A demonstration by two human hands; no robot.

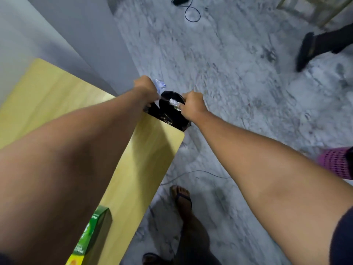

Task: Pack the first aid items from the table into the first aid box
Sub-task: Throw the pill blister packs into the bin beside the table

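Closest to the camera, down at about 7 o'clock, there's a green carton (95, 232) standing on the yellow table (143, 159). It looks like one of the first aid items waiting its turn, parked near the body where it's easy to grab later. No first aid box anywhere in view, so can't say where that is.

At 6 o'clock you can see the person's own foot in a flip-flop (182, 197) on the marble floor (238, 83), right beside the table's edge, so they're standing at the side and leaning out over it. A thin cable (193, 173) runs along the floor just past the toes.

Both arms are stretched way out toward 12 o'clock, to the far corner of the table. A black plastic bag (170, 113) hangs off that corner, and both hands are closed on its rim. The left hand (145, 88) is also bunched around something crinkly and clear, probably wrapper. The right hand (192, 108) pinches the opposite side with a bit of white stuff at the fingertips. My guess is they're pulling the mouth apart, either to dig items out or stuff trash in.

Further out at 2 o'clock, someone else's dark shoe (305, 51) is on the floor.
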